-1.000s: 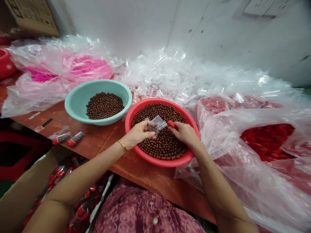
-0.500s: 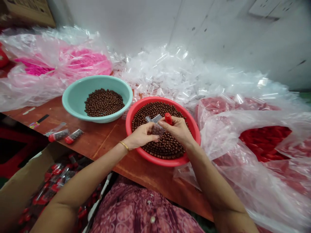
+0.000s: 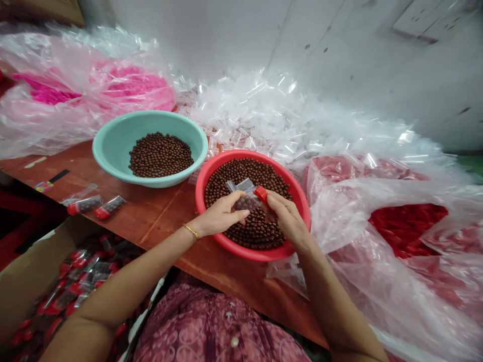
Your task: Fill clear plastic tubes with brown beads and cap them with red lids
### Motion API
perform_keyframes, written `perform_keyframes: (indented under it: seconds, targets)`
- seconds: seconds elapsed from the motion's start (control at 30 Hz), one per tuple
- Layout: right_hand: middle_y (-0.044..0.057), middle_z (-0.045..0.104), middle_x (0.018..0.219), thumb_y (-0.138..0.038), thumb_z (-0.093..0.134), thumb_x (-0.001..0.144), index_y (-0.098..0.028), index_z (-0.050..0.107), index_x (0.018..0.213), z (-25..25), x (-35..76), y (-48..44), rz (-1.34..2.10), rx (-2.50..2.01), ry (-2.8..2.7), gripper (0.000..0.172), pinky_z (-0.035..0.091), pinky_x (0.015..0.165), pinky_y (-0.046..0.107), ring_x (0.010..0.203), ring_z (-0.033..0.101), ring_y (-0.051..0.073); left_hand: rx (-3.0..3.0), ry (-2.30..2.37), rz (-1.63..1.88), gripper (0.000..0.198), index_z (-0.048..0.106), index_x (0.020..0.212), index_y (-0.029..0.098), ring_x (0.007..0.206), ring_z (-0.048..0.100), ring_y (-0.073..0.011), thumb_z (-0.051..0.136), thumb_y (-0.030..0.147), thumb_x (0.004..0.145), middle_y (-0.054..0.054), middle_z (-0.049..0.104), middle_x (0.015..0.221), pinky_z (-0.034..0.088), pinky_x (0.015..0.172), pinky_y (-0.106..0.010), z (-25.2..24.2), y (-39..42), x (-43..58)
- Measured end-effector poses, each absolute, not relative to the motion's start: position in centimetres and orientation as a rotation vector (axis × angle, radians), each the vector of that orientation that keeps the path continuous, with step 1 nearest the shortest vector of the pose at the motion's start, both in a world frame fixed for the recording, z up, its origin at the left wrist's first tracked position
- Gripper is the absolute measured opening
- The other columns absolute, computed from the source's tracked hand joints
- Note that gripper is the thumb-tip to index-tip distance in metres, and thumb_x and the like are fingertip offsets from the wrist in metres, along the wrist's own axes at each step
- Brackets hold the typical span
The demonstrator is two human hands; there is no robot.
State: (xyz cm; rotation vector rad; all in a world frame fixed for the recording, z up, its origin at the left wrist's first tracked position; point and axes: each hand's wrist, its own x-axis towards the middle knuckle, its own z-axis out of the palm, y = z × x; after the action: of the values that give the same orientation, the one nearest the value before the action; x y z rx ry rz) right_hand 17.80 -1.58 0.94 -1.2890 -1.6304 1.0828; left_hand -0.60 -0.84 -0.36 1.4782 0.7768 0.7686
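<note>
Clear tubes are being held in the left grip over the red basin of brown beads on the worktop, while a red cap is being pinched by the right grip just beside them.

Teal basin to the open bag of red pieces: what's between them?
In the head view, the red basin of small brown balls stands between. Over it, the left hand holds clear tubes, the right hand a red cap.

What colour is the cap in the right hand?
The cap is red, seen in the head view.
</note>
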Motion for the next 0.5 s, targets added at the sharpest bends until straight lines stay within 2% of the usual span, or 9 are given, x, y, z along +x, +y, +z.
perform_keyframes:
  seconds: [0.03, 0.1, 0.17, 0.2, 0.5]
  targets:
    - [-0.001, 0.055, 0.062, -0.045, 0.045, 0.087, -0.020, 0.067, 0.098, 0.84, 17.69, -1.74, 1.023, -1.294, -1.678, 0.035, 0.043, 0.052, 0.025, 0.055, 0.050, 0.013, 1.503, 0.789, 0.762, 0.026, 0.050, 0.105, 0.014, 0.066, 0.053, -0.0092, 0.051, 0.022, 0.080, 0.001, 0.053, 0.080, 0.046, 0.065, -0.023, -0.35, -0.89, -0.65]
    - [0.003, 0.067, 0.085, -0.041, 0.044, 0.088, -0.021, 0.065, 0.111, 0.73, 17.47, -1.93, 0.894, -1.279, -1.780, 0.036, 0.050, 0.072, 0.030, 0.079, 0.061, 0.017, 1.540, 0.809, 0.762, 0.025, 0.051, 0.104, 0.014, 0.062, 0.051, -0.0083, 0.050, 0.024, 0.081, 0.002, 0.051, 0.076, 0.044, 0.060, -0.022, -0.36, -0.96, -0.73]
    - [0.006, 0.067, 0.108, -0.039, 0.044, 0.089, -0.021, 0.063, 0.117, 0.72, 17.31, -2.02, 0.810, -1.251, -1.856, 0.038, 0.046, 0.089, 0.035, 0.101, 0.060, 0.021, 1.552, 0.819, 0.769, 0.025, 0.051, 0.104, 0.014, 0.059, 0.049, -0.0081, 0.050, 0.025, 0.082, 0.003, 0.050, 0.073, 0.042, 0.057, -0.022, -0.41, -0.98, -0.79]
    - [0.006, 0.066, 0.111, -0.039, 0.043, 0.090, -0.020, 0.062, 0.118, 0.74, 17.26, -2.05, 0.791, -1.246, -1.867, 0.039, 0.045, 0.092, 0.036, 0.104, 0.059, 0.022, 1.553, 0.821, 0.775, 0.025, 0.051, 0.104, 0.014, 0.058, 0.048, -0.0081, 0.050, 0.026, 0.082, 0.003, 0.049, 0.072, 0.041, 0.056, -0.022, -0.44, -0.98, -0.80]
    - [0.004, 0.068, 0.082, -0.037, 0.038, 0.093, -0.018, 0.059, 0.123, 0.89, 17.27, -2.39, 0.727, -1.265, -1.963, 0.041, 0.050, 0.078, 0.033, 0.082, 0.064, 0.019, 1.632, 0.836, 0.837, 0.027, 0.054, 0.104, 0.013, 0.069, 0.050, -0.0114, 0.052, 0.027, 0.081, 0.000, 0.055, 0.079, 0.042, 0.066, -0.025, -0.79, -0.81, -0.67]
